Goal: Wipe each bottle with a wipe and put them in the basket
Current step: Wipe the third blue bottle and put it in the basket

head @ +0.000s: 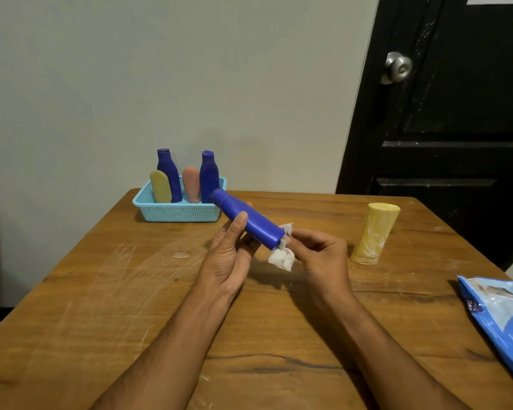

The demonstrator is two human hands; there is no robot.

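Observation:
My left hand grips a blue bottle around its middle, holding it tilted above the table with its cap end toward the basket. My right hand pinches a crumpled white wipe against the bottle's near end. A light-blue mesh basket stands at the back left of the table with two blue bottles, a yellow one and a pink one upright inside. A yellow bottle stands on the table to the right of my hands.
A blue pack of wipes lies at the table's right edge. The wooden table stands against a grey wall. A black door with a metal knob is behind on the right.

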